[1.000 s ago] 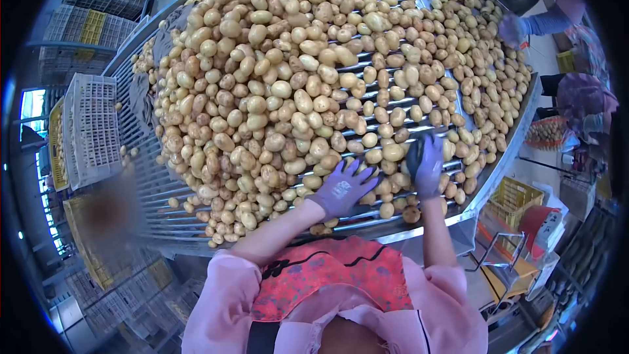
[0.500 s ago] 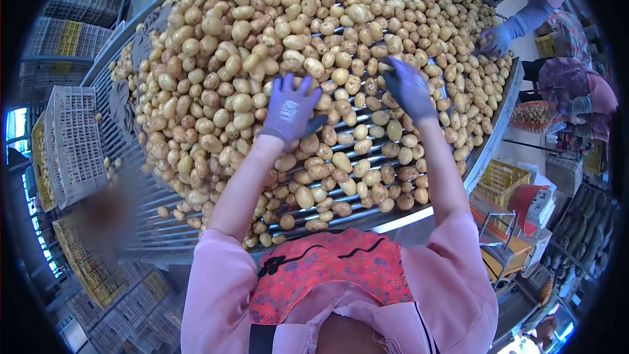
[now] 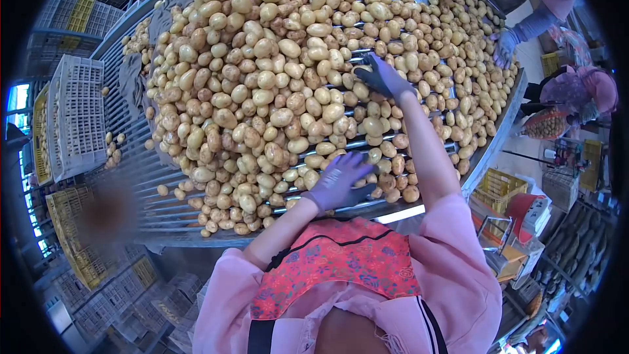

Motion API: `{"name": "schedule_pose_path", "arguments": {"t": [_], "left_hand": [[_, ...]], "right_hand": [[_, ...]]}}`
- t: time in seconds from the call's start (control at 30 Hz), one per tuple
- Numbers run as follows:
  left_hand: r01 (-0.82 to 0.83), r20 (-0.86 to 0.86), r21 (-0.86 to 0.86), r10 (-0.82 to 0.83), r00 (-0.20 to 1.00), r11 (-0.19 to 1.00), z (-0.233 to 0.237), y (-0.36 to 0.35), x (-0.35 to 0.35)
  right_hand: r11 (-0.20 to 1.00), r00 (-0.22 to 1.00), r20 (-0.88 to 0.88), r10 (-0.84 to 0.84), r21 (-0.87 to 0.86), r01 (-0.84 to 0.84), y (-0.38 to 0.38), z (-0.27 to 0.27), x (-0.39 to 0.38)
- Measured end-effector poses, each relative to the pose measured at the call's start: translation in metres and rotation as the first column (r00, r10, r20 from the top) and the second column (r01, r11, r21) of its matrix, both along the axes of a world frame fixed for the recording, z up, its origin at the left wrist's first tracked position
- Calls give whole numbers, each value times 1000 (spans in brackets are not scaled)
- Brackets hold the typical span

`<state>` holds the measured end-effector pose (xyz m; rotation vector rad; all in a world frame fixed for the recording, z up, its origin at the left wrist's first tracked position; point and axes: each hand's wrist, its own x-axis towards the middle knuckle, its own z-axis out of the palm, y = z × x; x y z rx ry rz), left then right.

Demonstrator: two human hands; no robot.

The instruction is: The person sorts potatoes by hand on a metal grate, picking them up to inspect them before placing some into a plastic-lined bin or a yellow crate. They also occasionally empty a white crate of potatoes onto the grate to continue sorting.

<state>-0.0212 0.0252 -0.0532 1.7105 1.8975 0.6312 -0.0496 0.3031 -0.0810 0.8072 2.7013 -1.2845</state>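
Note:
A large heap of small yellow-brown potatoes (image 3: 282, 117) covers a sorting table of metal bars (image 3: 152, 172). Both my hands wear purple gloves with dark palms. Near the front edge, my left hand (image 3: 339, 182) lies over the potatoes with its fingers spread, touching some at the fingertips. Farther out and to the right, my right hand (image 3: 386, 78) rests among potatoes, its fingers stretched toward the left. I see no potato gripped in either hand. Bars show through gaps between the potatoes around both hands.
Across the table at the upper right, a co-worker's gloved hands (image 3: 506, 47) touch the potatoes. A grey cloth (image 3: 133, 84) lies at the heap's left side. White crates (image 3: 77, 118) stand on the left, and a yellow crate (image 3: 501, 183) is beyond the right edge.
My left hand has come back toward my body and to the right. My right hand has shifted slightly left. Potatoes now cover where the left hand was, and the co-worker's hands have moved.

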Motion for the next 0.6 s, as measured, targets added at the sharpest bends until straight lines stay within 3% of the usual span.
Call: {"name": "schedule_pose_path", "arguments": {"t": [0.03,0.07,0.1,0.13,0.2,0.23,0.27,0.3,0.33,0.37,0.4,0.43,0.47,0.53,0.57,0.6], "left_hand": [[-186,353,94,142,925,978,17,6,-9],[-378,469,25,323,822,926,32,10,-16],[-514,415,124,426,804,849,26,13,-22],[-534,484,112,423,766,838,24,16,-36],[-562,547,111,421,724,820,37,24,-50],[-546,586,78,405,702,834,38,27,-55],[-531,623,44,392,677,846,41,27,-59],[-528,762,-12,350,545,849,41,25,-61],[-537,759,-9,356,546,843,44,22,-63],[-547,863,-33,299,407,837,48,18,-67],[-553,939,-58,233,251,831,51,14,-70],[-628,933,-55,263,245,777,52,11,-70],[-639,933,-57,268,238,767,52,6,-72],[-680,931,-84,299,207,729,51,-2,-79],[-687,933,-85,300,199,721,50,-6,-81],[-697,937,-114,310,161,708,49,-12,-81]], "right_hand": [[934,995,-29,-96,-348,80,-8,6,14],[742,980,-14,-199,-655,141,-22,25,29],[657,974,-89,-206,-751,71,-37,27,44],[565,959,-169,-227,-825,-12,-51,30,54],[438,975,49,-218,-887,143,-72,59,55],[513,966,14,-257,-846,148,-87,69,53],[515,968,51,-246,-839,176,-93,70,51],[517,968,89,-235,-832,202,-100,72,50],[519,971,84,-225,-833,192,-102,74,48],[604,969,-28,-245,-787,129,-103,77,45],[573,995,-55,-81,-819,1,-89,85,44],[523,992,-95,83,-843,-125,-74,92,43],[650,996,72,60,-760,16,-68,104,28],[818,988,-116,-99,-574,14,-57,65,-6],[959,980,-194,-48,-285,-10,-58,67,-22],[999,967,-253,24,34,-16,-60,69,-40]]}}
